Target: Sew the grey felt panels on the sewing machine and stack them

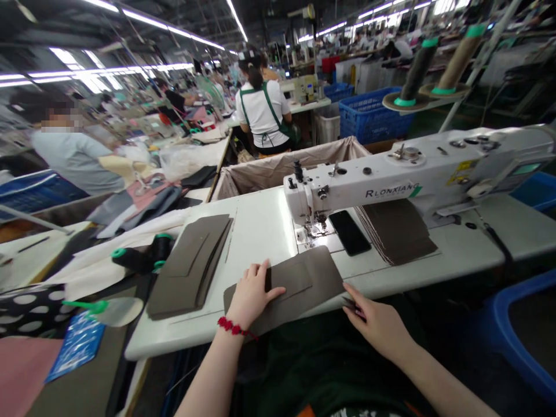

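A grey-brown panel (324, 272) with a smaller rectangular patch on it lies at the front edge of the machine table. My left hand (248, 298) rests flat on its left part, thumb apart from the fingers. At the panel's right corner, the index finger of my right hand (377, 324) touches the edge. Small dark thread snips (355, 307) are held within that hand, mostly hidden by the fingers. Just behind the panel is the needle area of a white sewing machine (351, 191). A stack of similar patched panels (186, 269) lies to the left.
A black phone (350, 233) and a second stack of brown pieces (397, 231) lie under the machine arm. Thread cones (134, 260), an oil bottle (117, 311) and fabric are at left. A blue bin (499, 313) stands at right. Co-workers sit ahead.
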A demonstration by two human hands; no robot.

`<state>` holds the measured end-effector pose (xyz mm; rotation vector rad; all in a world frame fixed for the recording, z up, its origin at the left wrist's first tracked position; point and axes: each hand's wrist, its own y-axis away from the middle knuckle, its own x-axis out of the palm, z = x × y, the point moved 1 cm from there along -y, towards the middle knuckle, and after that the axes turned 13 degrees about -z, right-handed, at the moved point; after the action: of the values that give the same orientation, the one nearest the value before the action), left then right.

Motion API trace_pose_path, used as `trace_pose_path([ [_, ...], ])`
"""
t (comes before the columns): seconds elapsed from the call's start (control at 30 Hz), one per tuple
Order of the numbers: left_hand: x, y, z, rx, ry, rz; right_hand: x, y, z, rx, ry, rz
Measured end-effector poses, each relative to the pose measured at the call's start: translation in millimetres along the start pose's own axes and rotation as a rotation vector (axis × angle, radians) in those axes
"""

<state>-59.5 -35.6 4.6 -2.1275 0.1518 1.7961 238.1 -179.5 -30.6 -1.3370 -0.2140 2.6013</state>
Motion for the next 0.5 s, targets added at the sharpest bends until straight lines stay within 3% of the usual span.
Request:
trace_pose_path([
  [0.17,-9.8,12.6,2.6,0.021,0.088,0.022,8.9,-8.3,-4.4,-0.011,0.080,0.022],
  [0.3,-13.5,14.2,10.2,-0.110,-0.017,-0.070,6.1,-13.9,-12.3,-0.013,0.093,0.029],
  [0.4,-11.1,12.5,11.0,-0.181,-0.005,-0.021,8.8,-15.2,-8.6,-0.027,0.104,0.039],
  [0.5,-11.9,11.8,10.4,-0.158,0.120,0.043,9.3,-12.3,-6.3,-0.035,0.091,0.058],
])
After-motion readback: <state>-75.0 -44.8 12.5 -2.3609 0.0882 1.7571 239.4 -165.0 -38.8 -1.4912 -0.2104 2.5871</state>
